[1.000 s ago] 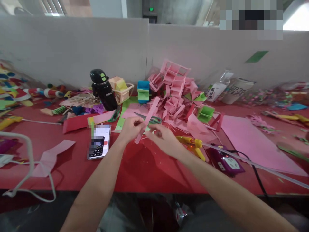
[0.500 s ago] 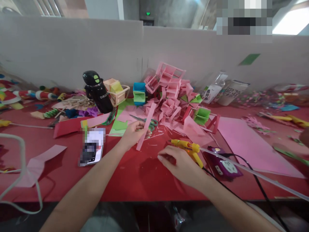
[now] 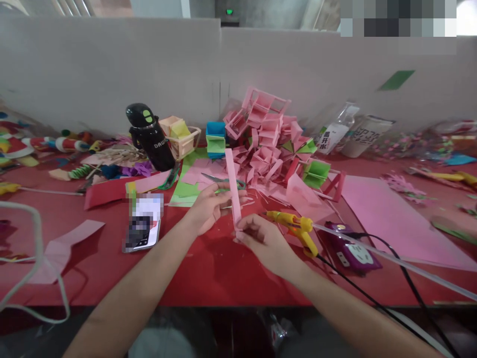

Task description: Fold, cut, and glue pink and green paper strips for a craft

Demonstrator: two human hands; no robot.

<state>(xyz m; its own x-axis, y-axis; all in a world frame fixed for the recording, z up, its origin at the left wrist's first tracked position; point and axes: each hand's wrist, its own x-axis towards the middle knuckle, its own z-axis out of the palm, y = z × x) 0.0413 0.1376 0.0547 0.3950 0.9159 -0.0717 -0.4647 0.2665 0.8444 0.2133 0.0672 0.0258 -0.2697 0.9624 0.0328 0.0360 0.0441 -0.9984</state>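
Observation:
Between my hands a narrow pink paper strip [image 3: 232, 181] stands nearly upright above the red table. My left hand [image 3: 208, 206] is closed on the strip's middle. At its lower end, the fingertips of my right hand [image 3: 263, 241] pinch the strip. Scissors [image 3: 238, 184] with dark green handles lie behind the strip, partly hidden by it and by my left fingers. Just right of my right hand lies a yellow hot glue gun [image 3: 292, 223] with a long clear glue stick in its back.
Folded pink paper pieces [image 3: 266, 134] are heaped at the back. A black bottle [image 3: 151, 136] and a phone [image 3: 145, 221] are at the left. On the right are a purple power socket [image 3: 354, 251], black cables and a pink sheet [image 3: 398, 219].
My right hand has moved up and left and now pinches the strip's lower end. The strip has turned from leaning right to leaning slightly left. The view has shifted a little.

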